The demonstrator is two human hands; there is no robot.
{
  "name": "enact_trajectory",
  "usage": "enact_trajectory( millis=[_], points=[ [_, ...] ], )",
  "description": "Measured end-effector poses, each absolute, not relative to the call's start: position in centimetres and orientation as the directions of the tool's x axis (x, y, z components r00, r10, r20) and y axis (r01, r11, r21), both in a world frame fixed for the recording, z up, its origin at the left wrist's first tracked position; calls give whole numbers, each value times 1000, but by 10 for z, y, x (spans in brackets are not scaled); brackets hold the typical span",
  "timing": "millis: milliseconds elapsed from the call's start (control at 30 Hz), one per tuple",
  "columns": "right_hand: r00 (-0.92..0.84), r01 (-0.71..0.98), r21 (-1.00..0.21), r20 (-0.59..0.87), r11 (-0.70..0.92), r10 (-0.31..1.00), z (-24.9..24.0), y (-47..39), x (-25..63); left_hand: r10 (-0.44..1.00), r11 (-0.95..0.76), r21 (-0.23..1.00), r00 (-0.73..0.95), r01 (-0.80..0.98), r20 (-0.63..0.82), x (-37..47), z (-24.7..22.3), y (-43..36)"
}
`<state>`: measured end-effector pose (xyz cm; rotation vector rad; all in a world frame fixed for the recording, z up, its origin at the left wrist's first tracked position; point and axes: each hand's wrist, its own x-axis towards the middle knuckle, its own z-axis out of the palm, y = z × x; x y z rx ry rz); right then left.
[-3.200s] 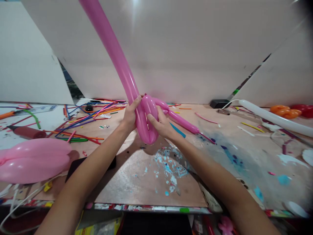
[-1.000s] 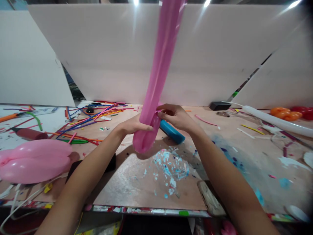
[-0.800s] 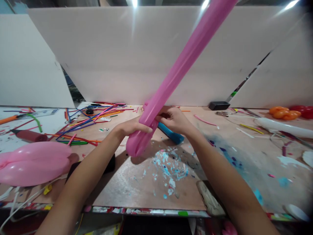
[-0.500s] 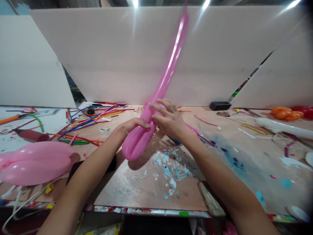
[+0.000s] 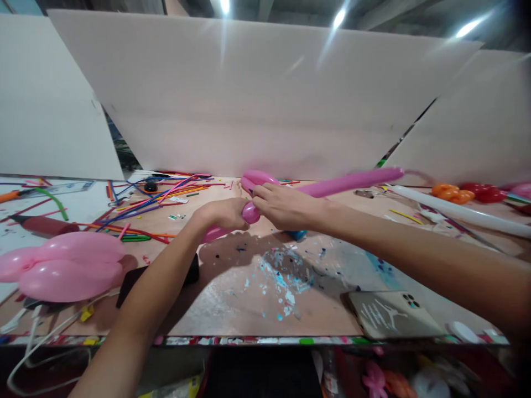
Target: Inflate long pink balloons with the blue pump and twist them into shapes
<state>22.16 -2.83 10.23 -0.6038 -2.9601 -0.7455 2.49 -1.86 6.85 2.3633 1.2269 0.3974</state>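
Observation:
A long pink modelling balloon (image 5: 346, 183) runs through both hands above the middle of the table. My left hand (image 5: 226, 214) is closed on its folded part, with a small round bubble bulging between the two hands. My right hand (image 5: 277, 205) grips the balloon just beside that bubble. A pink loop sticks up behind the right fingers, while the long straight end points right, with a thin uninflated tip. Part of the folded section is hidden behind the left hand.
A larger pink balloon shape (image 5: 74, 265) lies at the left. Uninflated balloons (image 5: 166, 202) are scattered behind it. A phone (image 5: 392, 315) rests near the front edge. At the right are a white balloon (image 5: 464, 213) and orange balloons (image 5: 452, 193). A white panel (image 5: 249, 99) stands behind.
The balloon's long end has swung from pointing up to lying towards the right. A small round bubble now shows between my hands, and my right forearm has turned more sideways, uncovering the phone.

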Motion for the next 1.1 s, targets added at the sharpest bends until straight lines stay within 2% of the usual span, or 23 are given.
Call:
enact_trajectory(
  millis=[167,233,367,533,667,767,867,1000,1100],
  points=[
    [-886,461,278,105,843,451,110,-17,221,715,-699,378,607,607,347,23,66,-15],
    [-859,511,182,81,840,505,115,-16,218,669,-743,361,632,563,392,20,64,-9],
    [-838,542,3,86,841,539,121,-16,217,617,-784,430,634,447,466,17,58,0],
    [-804,541,-259,122,800,582,120,-3,228,609,-783,482,642,393,466,25,59,-1],
    [-737,520,-602,43,606,675,115,11,238,623,-769,485,659,417,422,29,60,-2],
    [-681,427,-778,60,462,730,102,16,243,687,-714,532,599,455,411,35,53,0],
    [-573,363,-871,72,332,816,82,17,242,728,-684,507,533,525,430,44,40,3],
    [-478,176,-984,-50,40,877,58,17,231,728,-673,396,465,624,504,49,23,8],
    [-489,81,-989,-148,-124,860,48,24,226,724,-687,438,495,580,481,45,15,13]
  ],
)
